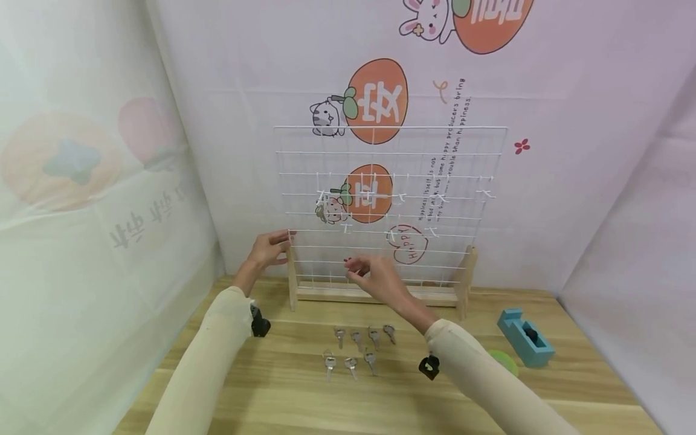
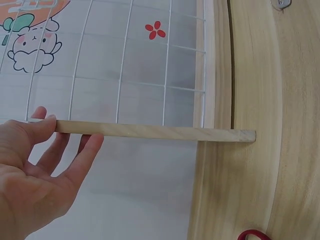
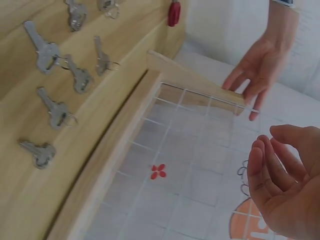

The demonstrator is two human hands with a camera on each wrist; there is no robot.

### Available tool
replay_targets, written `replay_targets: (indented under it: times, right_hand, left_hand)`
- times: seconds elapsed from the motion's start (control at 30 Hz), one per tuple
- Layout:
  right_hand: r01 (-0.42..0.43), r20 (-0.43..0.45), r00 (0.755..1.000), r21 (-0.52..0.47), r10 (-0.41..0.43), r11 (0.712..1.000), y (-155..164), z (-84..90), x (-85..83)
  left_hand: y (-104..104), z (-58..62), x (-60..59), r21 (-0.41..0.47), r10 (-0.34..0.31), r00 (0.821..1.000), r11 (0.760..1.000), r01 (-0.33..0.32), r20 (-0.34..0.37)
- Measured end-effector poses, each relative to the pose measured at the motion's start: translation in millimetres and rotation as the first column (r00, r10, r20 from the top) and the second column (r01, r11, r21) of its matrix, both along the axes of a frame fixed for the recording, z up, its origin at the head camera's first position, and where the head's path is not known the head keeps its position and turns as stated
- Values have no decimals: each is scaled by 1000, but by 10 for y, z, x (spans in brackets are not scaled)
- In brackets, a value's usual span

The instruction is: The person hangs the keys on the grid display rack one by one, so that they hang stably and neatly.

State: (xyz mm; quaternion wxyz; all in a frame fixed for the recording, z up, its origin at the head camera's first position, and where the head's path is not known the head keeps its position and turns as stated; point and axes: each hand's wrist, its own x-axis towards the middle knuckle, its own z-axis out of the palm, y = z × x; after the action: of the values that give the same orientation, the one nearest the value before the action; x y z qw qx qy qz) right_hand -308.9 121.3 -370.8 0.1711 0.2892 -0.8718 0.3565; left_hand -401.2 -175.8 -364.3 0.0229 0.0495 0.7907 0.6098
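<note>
A white wire grid point(image 1: 391, 153) stands upright in a wooden stand point(image 1: 375, 296) at the back of the table. My left hand point(image 1: 267, 249) grips the top of the stand's left upright point(image 2: 160, 132), with the thumb on one side and fingers on the other in the left wrist view. In front of the grid's lower middle, my right hand point(image 1: 380, 279) hovers with loosely bent fingers; nothing shows between thumb and fingertips point(image 3: 256, 155). Several white hooks point(image 1: 440, 198) hang on the grid's wires. Several silver keys point(image 1: 351, 364), some with small rings, lie in two rows before the stand.
A teal tape dispenser point(image 1: 524, 338) sits on the right of the table, beside a green round object point(image 1: 504, 361) partly covered by my right sleeve. Something with a red loop point(image 2: 252, 234) lies near the stand's left end. Printed white cloth point(image 1: 244, 151) encloses the back and sides.
</note>
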Motion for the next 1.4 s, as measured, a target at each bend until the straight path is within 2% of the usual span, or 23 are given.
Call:
replay_targets:
  times: [0.2, 0.4, 0.77, 0.9, 1.03, 1.2, 1.4]
  right_hand:
    - [-58, 68, 996, 8, 57, 998, -8, -316, -14]
    - [-70, 117, 991, 63, 62, 996, -16, -656, -61]
    - [-114, 257, 963, 101, 85, 988, -112, -1031, -99]
    - [-135, 265, 959, 116, 101, 984, -166, -1146, -113]
    - [-122, 262, 962, 170, 74, 978, -208, -1225, -135]
    - [-113, 270, 961, 198, 56, 974, -234, -1237, -143]
    - [-129, 277, 958, 207, 68, 970, -250, -1226, -128]
  left_hand:
    - [17, -12, 14, 12, 10, 1000, 1000, -10, -10]
    - [44, 1, -4, 0, 29, 999, 1000, -29, -22]
    - [15, 9, -40, 6, 33, 999, 999, -33, -21]
    - [12, 13, -33, 24, 32, 999, 999, -31, -20]
    - [11, 23, -28, 35, 18, 999, 999, -17, -43]
    - [6, 31, -33, 28, 0, 998, 1000, 1, -64]
    - [-3, 26, -39, 64, -10, 999, 998, 12, -37]
